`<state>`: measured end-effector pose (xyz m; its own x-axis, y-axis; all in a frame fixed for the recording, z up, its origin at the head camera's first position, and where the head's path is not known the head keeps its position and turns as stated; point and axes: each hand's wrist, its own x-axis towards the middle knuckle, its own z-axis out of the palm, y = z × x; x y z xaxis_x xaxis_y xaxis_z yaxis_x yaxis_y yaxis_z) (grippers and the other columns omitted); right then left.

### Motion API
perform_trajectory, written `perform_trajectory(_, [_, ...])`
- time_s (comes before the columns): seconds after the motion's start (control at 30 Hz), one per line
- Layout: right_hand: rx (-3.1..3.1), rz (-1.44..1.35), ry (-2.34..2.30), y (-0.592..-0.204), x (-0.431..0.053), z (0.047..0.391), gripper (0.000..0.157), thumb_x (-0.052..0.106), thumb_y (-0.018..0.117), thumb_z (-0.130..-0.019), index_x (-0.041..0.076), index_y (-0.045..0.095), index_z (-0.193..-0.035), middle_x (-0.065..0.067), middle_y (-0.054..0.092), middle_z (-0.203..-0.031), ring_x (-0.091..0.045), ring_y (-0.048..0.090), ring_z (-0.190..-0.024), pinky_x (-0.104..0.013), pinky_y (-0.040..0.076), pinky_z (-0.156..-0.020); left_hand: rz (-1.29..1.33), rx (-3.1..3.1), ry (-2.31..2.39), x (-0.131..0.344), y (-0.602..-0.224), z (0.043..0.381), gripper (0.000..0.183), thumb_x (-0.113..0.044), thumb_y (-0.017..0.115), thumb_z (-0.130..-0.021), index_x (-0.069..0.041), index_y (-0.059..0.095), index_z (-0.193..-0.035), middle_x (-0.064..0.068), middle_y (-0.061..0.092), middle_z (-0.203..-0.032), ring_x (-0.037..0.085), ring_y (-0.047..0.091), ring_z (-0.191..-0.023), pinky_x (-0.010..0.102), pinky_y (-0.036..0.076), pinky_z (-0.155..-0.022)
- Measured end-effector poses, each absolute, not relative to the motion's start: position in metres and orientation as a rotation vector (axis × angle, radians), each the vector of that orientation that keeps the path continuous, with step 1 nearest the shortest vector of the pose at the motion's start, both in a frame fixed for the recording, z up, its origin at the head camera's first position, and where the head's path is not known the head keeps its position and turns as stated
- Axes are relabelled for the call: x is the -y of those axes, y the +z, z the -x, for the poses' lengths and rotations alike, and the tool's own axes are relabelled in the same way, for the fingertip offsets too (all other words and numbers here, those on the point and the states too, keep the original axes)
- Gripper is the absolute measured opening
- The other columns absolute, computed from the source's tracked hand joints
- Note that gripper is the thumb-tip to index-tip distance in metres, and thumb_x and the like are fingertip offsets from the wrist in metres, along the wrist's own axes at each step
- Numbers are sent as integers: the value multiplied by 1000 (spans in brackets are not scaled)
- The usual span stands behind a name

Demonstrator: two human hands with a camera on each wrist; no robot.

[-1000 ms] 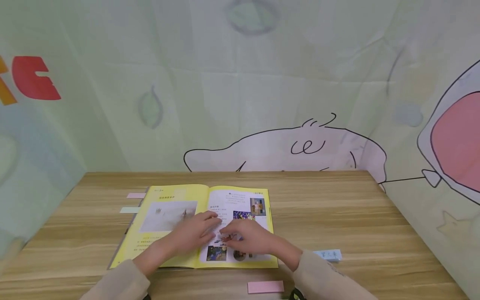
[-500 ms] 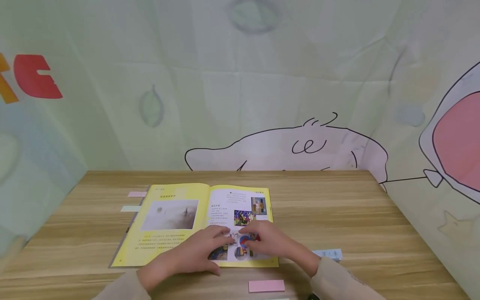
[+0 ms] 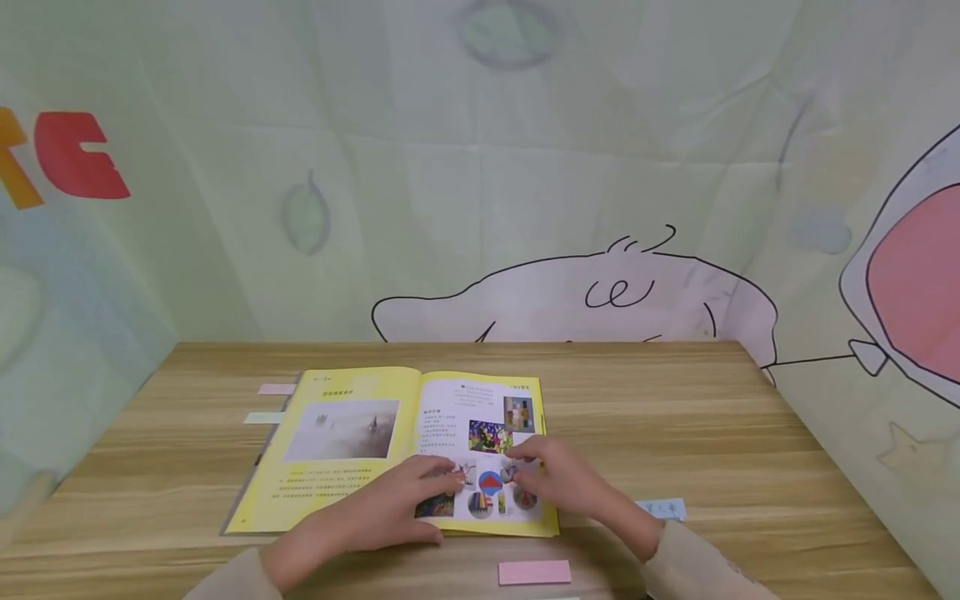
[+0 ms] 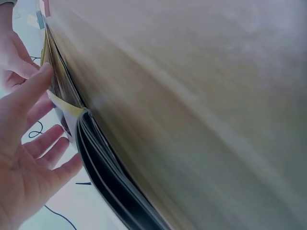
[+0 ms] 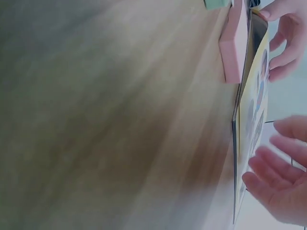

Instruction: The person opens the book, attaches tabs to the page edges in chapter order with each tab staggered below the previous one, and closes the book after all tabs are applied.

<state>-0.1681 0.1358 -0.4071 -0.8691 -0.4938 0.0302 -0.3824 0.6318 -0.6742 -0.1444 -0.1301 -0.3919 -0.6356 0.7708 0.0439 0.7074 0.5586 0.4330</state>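
The left hand point(image 3: 390, 504) is over the near part of an open book point(image 3: 405, 433), its thumb well apart from the fingers and lying at the book's near edge. The right hand point(image 3: 555, 479) is over the book's right edge, thumb and fingers loosely bent with a gap between them – whether every fingertip touches the paper I cannot tell. Between the two hands' fingertips shows a round red-and-blue picture point(image 3: 491, 482) on the right page point(image 3: 442, 392), with a colourful picture point(image 3: 489, 437) just beyond it. Beyond the left hand lies the yellow left page point(image 3: 322, 479), carrying a misty photo point(image 3: 345, 429); farther left, a pink tab point(image 3: 277, 389) and a pale green tab point(image 3: 265, 417) poke out at the book's edge. A pink strip point(image 3: 534, 572) lies on the table point(image 3: 675, 417) on the near side of both hands, and a blue strip point(image 3: 666, 509) with writing lies just beside the right wrist – past the hands, beyond the table, hangs a pale printed cloth point(image 3: 420, 208)
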Motion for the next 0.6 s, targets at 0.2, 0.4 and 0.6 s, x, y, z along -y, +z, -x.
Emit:
perform_trajectory(0.2, [-2672,295,-1323,-411,-142,172,25,4,64,-85,0,65,-110,-9,64,-100,-20,58,-88,-31,52,-73,-1310,-2657,696,136,-390,141,46,-34,69,-83,-12,59,-123,10,49,-131,25,46,-118,41,40,-97])
perform_trajectory(0.4, [-2449,-131,-1681,-415,-146,181,26,-1,61,-84,-8,62,-109,-13,61,-95,-17,58,-77,-31,54,-70,-1228,-2638,725,142,-387,138,45,-32,67,-86,-15,57,-126,7,47,-133,23,45,-120,42,40,-98])
perform_trajectory(0.6, [-2248,-339,-1818,-412,-148,187,29,-2,60,-85,-10,59,-113,-19,60,-104,-17,60,-75,-32,54,-74,-1143,-2627,750,145,-386,137,46,-36,65,-86,-18,55,-128,4,45,-134,23,44,-121,45,38,-99])
